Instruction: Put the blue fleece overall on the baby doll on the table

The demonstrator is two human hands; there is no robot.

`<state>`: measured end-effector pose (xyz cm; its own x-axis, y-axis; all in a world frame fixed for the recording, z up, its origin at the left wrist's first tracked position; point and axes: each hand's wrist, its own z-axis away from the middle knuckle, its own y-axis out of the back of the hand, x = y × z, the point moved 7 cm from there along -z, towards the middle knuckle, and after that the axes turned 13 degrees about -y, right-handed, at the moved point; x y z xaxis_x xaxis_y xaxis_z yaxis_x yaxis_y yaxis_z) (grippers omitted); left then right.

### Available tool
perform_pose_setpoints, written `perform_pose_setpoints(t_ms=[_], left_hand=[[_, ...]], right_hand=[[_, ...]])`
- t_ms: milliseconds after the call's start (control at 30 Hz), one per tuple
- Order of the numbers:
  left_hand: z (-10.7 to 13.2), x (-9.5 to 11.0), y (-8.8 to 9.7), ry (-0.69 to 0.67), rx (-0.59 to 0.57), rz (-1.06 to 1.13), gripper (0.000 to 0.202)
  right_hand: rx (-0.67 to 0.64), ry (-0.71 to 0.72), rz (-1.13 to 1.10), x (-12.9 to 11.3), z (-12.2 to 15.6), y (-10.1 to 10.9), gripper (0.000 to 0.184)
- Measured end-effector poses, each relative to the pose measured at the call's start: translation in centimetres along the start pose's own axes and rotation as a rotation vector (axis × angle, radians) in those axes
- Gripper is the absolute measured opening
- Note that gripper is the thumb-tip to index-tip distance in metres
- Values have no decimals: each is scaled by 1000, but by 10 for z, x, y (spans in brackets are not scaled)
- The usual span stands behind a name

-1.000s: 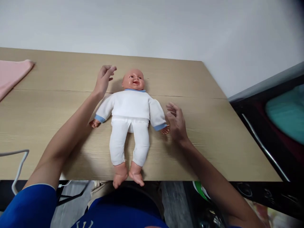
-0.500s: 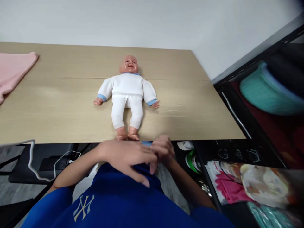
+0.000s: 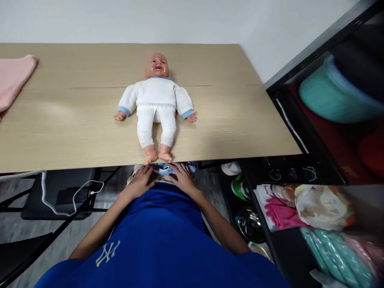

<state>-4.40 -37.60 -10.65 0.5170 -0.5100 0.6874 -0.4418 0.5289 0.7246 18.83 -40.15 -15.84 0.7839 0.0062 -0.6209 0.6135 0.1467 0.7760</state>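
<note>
A baby doll (image 3: 156,94) lies face up on the wooden table (image 3: 240,120), dressed in a white top with blue cuffs and white trousers. Its bare feet reach the front edge, and its arms are spread out to the sides. Below that edge, my left hand (image 3: 141,181) rests on my lap with fingers apart. Mirroring it, my right hand (image 3: 183,178) lies on the other side of the lap, its fingers stretched out too. Between them is a light blue cloth (image 3: 164,169), which the fingertips of both hands seem to touch; neither hand visibly grips it.
A pink cloth (image 3: 15,82) lies at the table's left end. White cable (image 3: 45,196) hangs over the front edge by a black chair (image 3: 60,196). To the right, a dark shelf unit holds a teal basket (image 3: 339,94), plastic packets (image 3: 333,252) and a pink item (image 3: 283,214).
My hands were together in front of my body, the left over the right and blurred. Now they are apart and lowered onto my lap. The doll stays put; the view has shifted slightly.
</note>
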Motion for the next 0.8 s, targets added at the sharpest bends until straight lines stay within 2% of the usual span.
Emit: perform_pose_setpoints(t_ms=[67, 133, 267, 333, 400, 533, 600, 700, 800], left_hand=[[-8, -10, -9, -7, 31, -17, 55], [-15, -16, -16, 2, 27, -22, 61], [-22, -25, -22, 87, 25, -106, 85], [-23, -29, -23, 114, 24, -168, 92], [-23, -36, -23, 148, 20, -229, 91], [-26, -45, -20, 221, -7, -330, 81], [-30, -44, -17, 211, -26, -352, 66], [-30, -36, -11, 186, -44, -357, 43], [-16, -26, 1, 167, -78, -300, 30]], right_hand=[[-4, 10, 2, -1, -3, -4, 37], [3, 65, -38, -5, 5, -1, 28], [-34, 259, -130, -9, 46, 16, 27], [-32, 260, -159, 5, 63, 25, 34], [42, 116, -222, 34, 66, 34, 43], [266, -391, -419, 112, 44, 37, 62], [274, -499, -464, 133, 23, 33, 65], [202, -501, -485, 138, -12, 29, 55], [179, -474, -484, 120, -27, 38, 49]])
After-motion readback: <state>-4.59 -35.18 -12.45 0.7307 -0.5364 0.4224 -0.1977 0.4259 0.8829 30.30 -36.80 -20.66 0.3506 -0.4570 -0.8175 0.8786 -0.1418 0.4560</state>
